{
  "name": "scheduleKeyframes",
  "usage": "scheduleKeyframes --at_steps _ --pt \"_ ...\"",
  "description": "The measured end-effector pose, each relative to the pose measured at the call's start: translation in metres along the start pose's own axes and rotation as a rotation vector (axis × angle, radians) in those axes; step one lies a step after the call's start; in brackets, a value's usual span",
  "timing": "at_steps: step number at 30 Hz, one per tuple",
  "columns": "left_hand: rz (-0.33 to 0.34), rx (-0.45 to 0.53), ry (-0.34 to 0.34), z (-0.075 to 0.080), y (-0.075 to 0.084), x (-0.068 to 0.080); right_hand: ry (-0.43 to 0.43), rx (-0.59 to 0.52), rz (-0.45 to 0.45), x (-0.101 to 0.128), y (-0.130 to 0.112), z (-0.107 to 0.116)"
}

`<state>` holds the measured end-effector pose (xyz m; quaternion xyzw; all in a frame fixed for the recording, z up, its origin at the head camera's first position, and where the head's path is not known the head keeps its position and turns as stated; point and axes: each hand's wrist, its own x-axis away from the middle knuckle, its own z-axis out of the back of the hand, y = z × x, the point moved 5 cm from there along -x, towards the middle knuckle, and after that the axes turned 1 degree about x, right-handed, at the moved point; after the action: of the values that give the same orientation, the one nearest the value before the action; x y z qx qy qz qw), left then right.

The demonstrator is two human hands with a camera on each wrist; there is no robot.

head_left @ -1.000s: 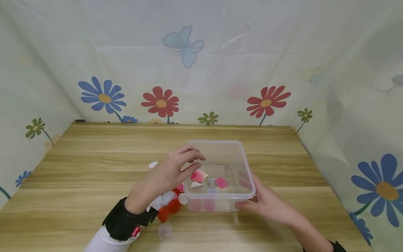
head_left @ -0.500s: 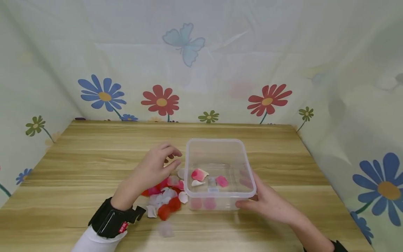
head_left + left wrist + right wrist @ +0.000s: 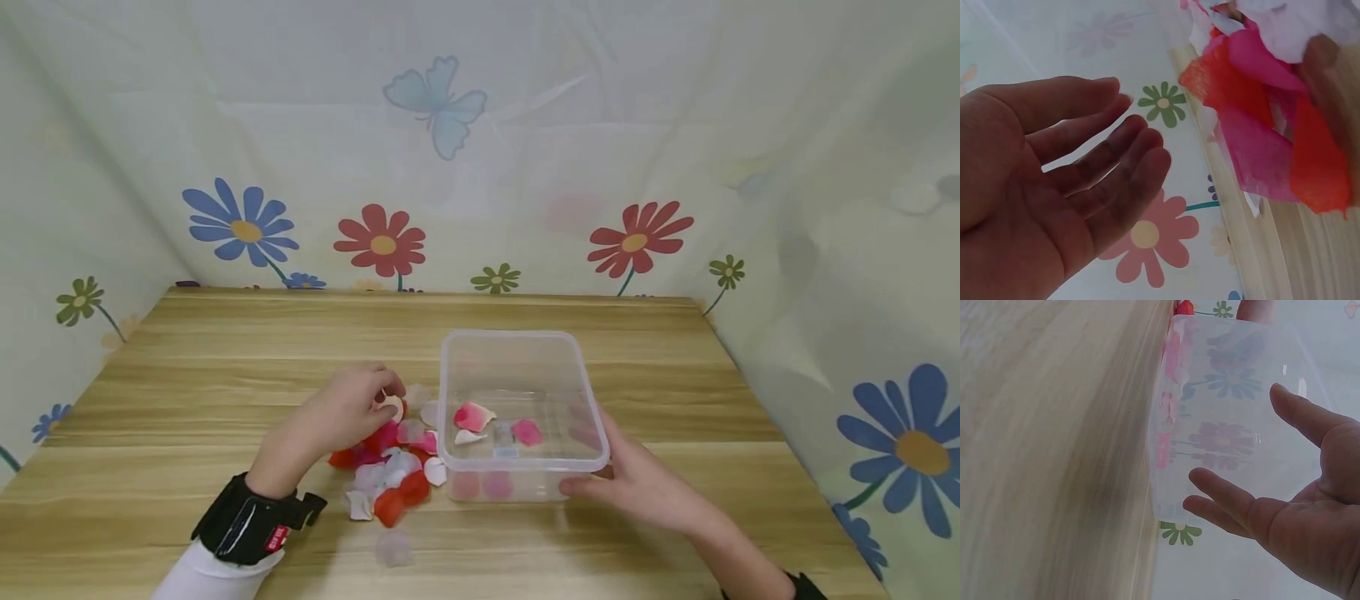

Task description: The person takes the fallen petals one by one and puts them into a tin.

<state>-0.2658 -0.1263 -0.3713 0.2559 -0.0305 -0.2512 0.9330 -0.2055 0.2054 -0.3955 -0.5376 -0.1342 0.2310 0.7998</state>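
Resting left hand (image 3: 347,410) on petal pile (image 3: 390,467) at lower centre, fingertips pinching a pale petal (image 3: 393,406) | right hand (image 3: 637,483) fingers relaxed, touching clear container (image 3: 525,350) near corner | container centre frame on table (image 3: 225,350)

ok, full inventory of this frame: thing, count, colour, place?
Clear plastic rectangular container: one, transparent, table centre-right.
Fabric petals inside container: about four, pink and white, on its floor.
Loose fabric petals pile: count unclear, red, pink, white, on the table left of container.
Wooden table: one, light brown.
Floral backdrop cloth: pale, behind and at both sides.
Black wrist strap: one, left forearm.
Left hand: over the pile, fingertips at a petal.
Right hand: against container's near right corner.
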Motion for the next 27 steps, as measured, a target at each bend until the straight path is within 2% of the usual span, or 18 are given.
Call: scheduleKeyframes --at_steps 6,13,20,27 --pt "-0.013 0.031 -0.071 -0.005 -0.006 0.002 -0.011 -0.003 0.030 0.000 0.000 0.001" --pt "-0.074 0.043 -0.145 -0.008 -0.006 0.007 -0.015 0.003 0.034 0.001 0.001 0.000" --pt "-0.040 0.000 -0.223 -0.010 -0.006 0.011 -0.014 0.010 0.020 0.002 0.001 0.000" --pt "-0.035 -0.023 -0.251 -0.015 -0.010 0.009 -0.010 0.008 0.024 0.001 0.002 0.000"
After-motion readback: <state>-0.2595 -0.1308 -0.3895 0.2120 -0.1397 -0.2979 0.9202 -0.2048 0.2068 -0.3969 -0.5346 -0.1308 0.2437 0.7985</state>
